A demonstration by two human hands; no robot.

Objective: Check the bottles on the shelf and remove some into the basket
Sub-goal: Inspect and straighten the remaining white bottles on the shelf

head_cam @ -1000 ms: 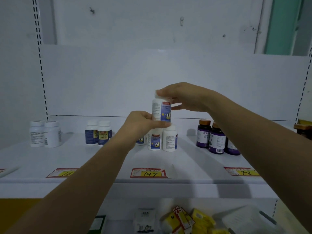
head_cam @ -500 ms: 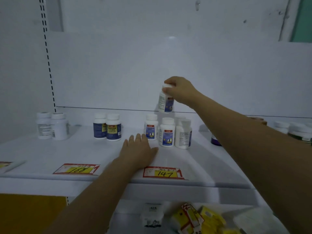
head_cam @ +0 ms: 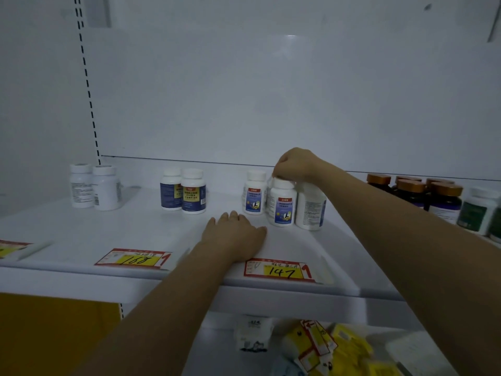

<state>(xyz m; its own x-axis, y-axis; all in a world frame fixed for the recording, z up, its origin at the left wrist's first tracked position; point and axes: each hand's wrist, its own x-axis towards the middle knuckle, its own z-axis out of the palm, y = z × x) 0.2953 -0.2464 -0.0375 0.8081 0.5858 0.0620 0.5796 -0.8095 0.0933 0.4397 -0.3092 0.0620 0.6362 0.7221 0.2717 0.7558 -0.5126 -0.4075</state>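
Observation:
Three white bottles with blue and red labels (head_cam: 282, 203) stand grouped on the white shelf (head_cam: 135, 229). My right hand (head_cam: 295, 165) reaches over this group, its fingers curled round the cap of another white bottle (head_cam: 270, 183) set down behind the front ones. That bottle is almost wholly hidden. My left hand (head_cam: 235, 234) lies flat, palm down, on the shelf just in front of the group and holds nothing. No basket is in view.
Two blue-labelled bottles (head_cam: 193, 195) and two plain white ones (head_cam: 106, 187) stand further left. Dark bottles with brown caps (head_cam: 444, 196) and green-labelled ones (head_cam: 477, 213) crowd the right. Price tags 168 (head_cam: 135, 259) and 147 (head_cam: 279, 270) mark the front edge. Yellow packets (head_cam: 352, 348) lie below.
My left hand let go of the bottle and came down flat on the shelf. My right hand lowered the bottle by its cap into the back of the group.

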